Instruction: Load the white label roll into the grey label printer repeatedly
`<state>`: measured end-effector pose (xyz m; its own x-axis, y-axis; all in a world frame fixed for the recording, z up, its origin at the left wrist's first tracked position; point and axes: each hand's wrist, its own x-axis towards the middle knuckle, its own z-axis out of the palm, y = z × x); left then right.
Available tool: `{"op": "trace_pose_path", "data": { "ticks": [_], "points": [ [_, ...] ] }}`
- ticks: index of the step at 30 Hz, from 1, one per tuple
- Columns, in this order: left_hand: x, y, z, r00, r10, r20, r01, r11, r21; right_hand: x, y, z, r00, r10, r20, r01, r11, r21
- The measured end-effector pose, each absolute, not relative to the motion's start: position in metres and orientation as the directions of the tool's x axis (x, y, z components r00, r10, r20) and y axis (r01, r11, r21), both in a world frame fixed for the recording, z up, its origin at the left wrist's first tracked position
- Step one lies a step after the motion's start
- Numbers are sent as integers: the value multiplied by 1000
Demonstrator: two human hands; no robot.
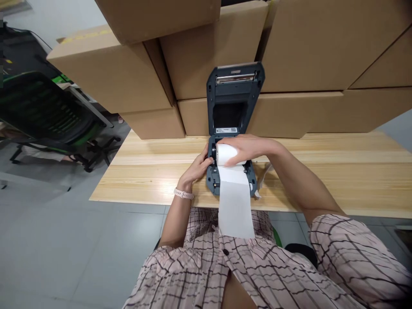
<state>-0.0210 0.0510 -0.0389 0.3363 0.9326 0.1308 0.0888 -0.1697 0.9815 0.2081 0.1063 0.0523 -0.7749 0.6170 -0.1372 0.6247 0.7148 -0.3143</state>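
Note:
A dark grey label printer (212, 178) stands on the wooden table with its lid (210, 103) raised upright. Inside its bay sits a white paper roll (225, 153), from which a long strip (236, 210) runs forward over the printer's front and hangs past the table edge. My right hand (246, 148) is wrapped over the roll from the right, thumb low and fingers across the top. At the printer's left side, my left hand (200, 165) grips the body, thumb on the rim and fingers partly hidden.
Large cardboard boxes (212, 56) are stacked along the back of the wooden table (154, 171), right behind the lid. A scrap of paper strip (262, 182) lies right of the printer. At the far left is a black and green office chair (38, 107).

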Motion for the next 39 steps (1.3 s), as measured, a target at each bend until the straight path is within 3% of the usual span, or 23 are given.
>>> {"op": "trace_pose_path", "data": {
  "ticks": [6, 13, 21, 29, 39],
  "points": [
    [-23, 51, -44, 312, 944, 107, 82, -139, 987, 198, 108, 36, -747, 626, -224, 665, 696, -271],
    [-22, 52, -47, 308, 947, 96, 87, -129, 988, 215, 62, 18, -819, 570, 67, 548, 810, -208],
    [-23, 52, -49, 310, 947, 90, 171, -149, 974, 213, -33, -14, -736, 647, 201, 651, 757, -53],
    [-22, 51, -49, 297, 951, 88, 187, -148, 971, 199, -60, -33, -655, 654, 379, 687, 724, -62],
    [-20, 47, -54, 244, 966, 86, 48, -100, 994, 205, -60, -34, -648, 659, 381, 658, 737, -157]
  ]
}}
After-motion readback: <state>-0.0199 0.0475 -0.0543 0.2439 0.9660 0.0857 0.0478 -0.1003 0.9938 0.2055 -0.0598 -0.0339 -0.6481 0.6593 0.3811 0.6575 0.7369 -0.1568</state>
